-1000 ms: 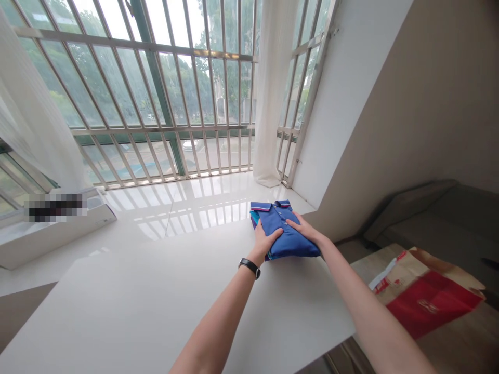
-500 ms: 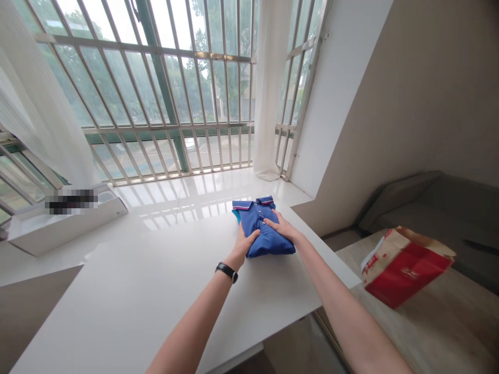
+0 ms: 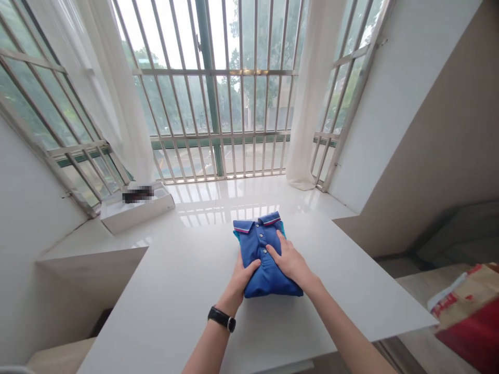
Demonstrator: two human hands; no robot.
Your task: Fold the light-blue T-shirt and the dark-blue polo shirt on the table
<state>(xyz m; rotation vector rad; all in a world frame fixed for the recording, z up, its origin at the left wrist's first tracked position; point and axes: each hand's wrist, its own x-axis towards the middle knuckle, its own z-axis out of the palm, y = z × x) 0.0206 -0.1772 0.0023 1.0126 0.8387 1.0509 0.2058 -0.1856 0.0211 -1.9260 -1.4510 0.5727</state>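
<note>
A folded blue polo shirt [image 3: 268,278], collar away from me, is on the white table [image 3: 187,306]. Its collar has a red and white stripe, and buttons run down the front. Teal cloth peeks out at both sides beneath the collar. My left hand [image 3: 242,275] grips the shirt's left edge, thumb on top and fingers hidden at the side. On the other side, my right hand [image 3: 290,257] clasps the right edge, its thumb lying near the lowest button. A black band sits on my left wrist.
On the window sill at the left lies a white box [image 3: 156,208] with a blurred dark item on it. White curtains [image 3: 307,130] hang before the barred window. A red and brown paper bag [image 3: 471,317] stands at the lower right, beyond the table edge.
My view has swung left, so the bag now sits at the frame's right edge. Both hands still hold the folded shirt, which appears lower in view and nearer to me.
</note>
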